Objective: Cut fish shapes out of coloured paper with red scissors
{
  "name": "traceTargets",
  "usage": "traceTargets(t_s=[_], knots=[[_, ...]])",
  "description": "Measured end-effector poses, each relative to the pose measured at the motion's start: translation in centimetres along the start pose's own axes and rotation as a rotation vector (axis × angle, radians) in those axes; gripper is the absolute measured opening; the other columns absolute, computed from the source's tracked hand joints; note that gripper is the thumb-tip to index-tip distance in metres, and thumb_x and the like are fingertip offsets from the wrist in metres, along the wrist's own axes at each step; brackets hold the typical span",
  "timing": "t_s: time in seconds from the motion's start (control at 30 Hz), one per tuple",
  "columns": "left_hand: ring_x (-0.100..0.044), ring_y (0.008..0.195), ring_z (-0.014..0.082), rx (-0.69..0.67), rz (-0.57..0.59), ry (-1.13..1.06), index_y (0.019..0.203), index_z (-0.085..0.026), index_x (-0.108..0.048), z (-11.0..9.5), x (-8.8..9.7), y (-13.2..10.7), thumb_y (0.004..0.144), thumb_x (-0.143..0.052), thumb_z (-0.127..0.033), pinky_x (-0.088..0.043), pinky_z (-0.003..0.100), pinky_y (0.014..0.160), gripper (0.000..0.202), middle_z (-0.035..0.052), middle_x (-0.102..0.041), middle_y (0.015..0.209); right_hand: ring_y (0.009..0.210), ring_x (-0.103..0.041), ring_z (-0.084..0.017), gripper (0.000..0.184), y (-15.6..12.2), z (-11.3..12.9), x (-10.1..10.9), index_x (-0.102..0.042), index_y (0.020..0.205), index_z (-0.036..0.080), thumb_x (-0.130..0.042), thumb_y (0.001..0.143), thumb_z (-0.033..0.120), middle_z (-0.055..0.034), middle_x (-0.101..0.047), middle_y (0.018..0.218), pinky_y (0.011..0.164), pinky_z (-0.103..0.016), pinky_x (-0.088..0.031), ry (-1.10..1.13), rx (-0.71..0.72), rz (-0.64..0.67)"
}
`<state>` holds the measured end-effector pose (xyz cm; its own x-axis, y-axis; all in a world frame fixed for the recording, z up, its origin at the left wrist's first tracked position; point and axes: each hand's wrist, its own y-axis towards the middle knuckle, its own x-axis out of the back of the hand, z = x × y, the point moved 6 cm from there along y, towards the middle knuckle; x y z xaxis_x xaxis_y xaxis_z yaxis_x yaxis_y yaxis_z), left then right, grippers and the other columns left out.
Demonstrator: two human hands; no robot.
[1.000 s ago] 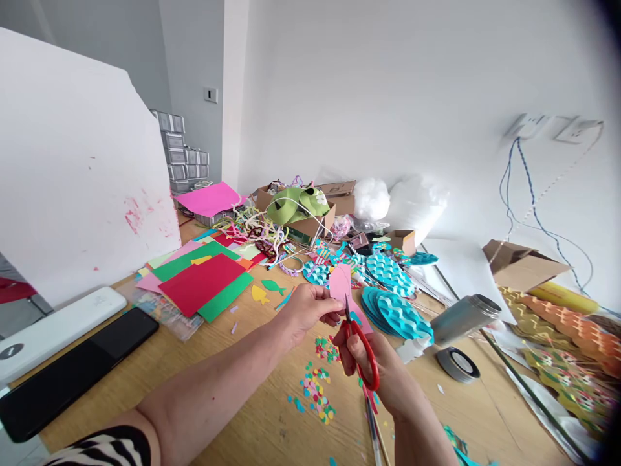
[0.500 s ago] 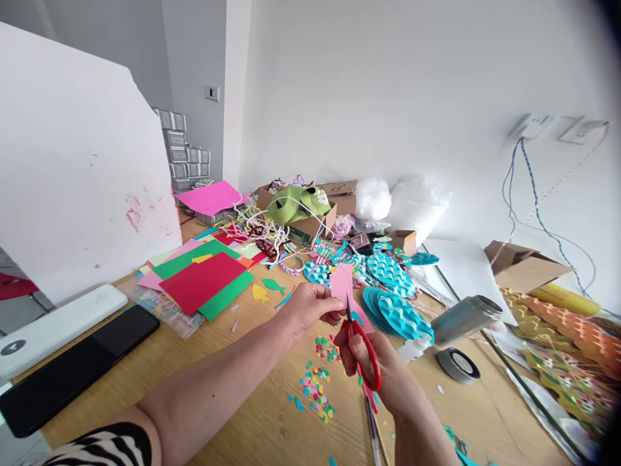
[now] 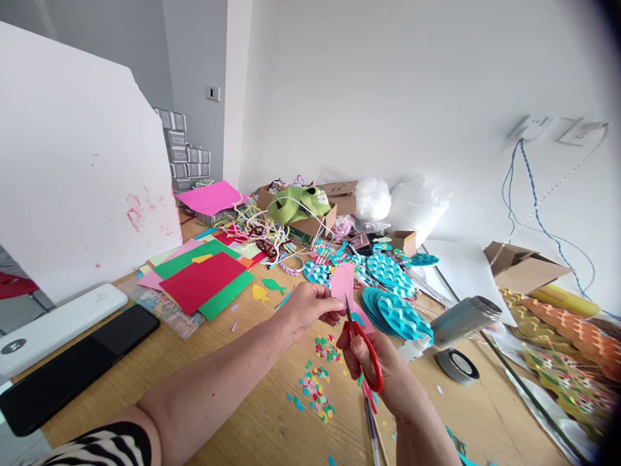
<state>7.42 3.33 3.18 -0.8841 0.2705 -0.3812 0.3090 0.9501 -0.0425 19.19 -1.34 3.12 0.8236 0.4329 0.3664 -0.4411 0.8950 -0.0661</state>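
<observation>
A piece of pink paper (image 3: 342, 283) is pinched between the thumb and fingers of my left hand (image 3: 313, 304), held up over the table. My right hand (image 3: 366, 359) is closed round the red handles of a pair of scissors (image 3: 375, 372). The blades point up and away, with their tips at the lower edge of the pink paper beside my left thumb. Below the hands lie small piles of coloured paper dots (image 3: 317, 391). A yellow paper fish (image 3: 261, 294) and a green paper fish (image 3: 274, 285) lie left of my left hand.
Coloured paper sheets (image 3: 204, 285), a black phone (image 3: 80, 369) and a white power bank (image 3: 63, 327) lie left. Blue wavy paper discs (image 3: 400, 314), a metal bottle (image 3: 468, 319) and a tape roll (image 3: 457, 366) are right. Craft boxes (image 3: 310, 226) stand at the back.
The scissors and my right hand have shifted very slightly to the right. My left hand keeps its hold on the pink paper in nearly the same place.
</observation>
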Motion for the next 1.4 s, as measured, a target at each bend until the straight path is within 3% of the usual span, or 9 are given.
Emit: traceTargets(t_s=[0.63, 1.17, 1.4], knots=[[-0.057, 0.056, 0.0101, 0.021, 0.003, 0.029, 0.063, -0.011, -0.067, -0.39, -0.05, -0.18, 0.054, -0.071, -0.03, -0.047, 0.025, 0.06, 0.022, 0.0035, -0.065, 0.063, 0.045, -0.037, -0.012, 0.068, -0.01, 0.5, 0.16, -0.052, 0.07, 0.02, -0.042, 0.071, 0.087, 0.0017, -0.049, 0.048, 0.042, -0.025, -0.026, -0.055, -0.024, -0.015], [-0.057, 0.057, 0.0105, 0.031, 0.02, 0.046, 0.067, -0.01, -0.067, -0.21, 0.16, 0.04, 0.056, -0.072, -0.032, -0.047, 0.026, 0.06, 0.024, 0.0039, -0.064, 0.065, 0.042, -0.035, -0.01, 0.066, -0.12, 0.23, 0.16, -0.046, 0.063, 0.021, -0.044, 0.07, 0.087, 0.0023, -0.048, 0.046, 0.041, -0.024, -0.023, -0.024, -0.058, -0.022], [-0.056, 0.056, 0.0103, 0.02, 0.016, 0.057, 0.066, -0.01, -0.067, -0.27, 0.26, 0.16, 0.056, -0.071, -0.029, -0.047, 0.025, 0.06, 0.022, 0.0024, -0.061, 0.06, 0.045, -0.037, -0.01, 0.065, -0.2, 0.38, 0.05, -0.048, 0.066, 0.02, -0.044, 0.072, 0.085, 0.0015, -0.049, 0.049, 0.042, -0.024, -0.025, -0.045, -0.006, 0.018]])
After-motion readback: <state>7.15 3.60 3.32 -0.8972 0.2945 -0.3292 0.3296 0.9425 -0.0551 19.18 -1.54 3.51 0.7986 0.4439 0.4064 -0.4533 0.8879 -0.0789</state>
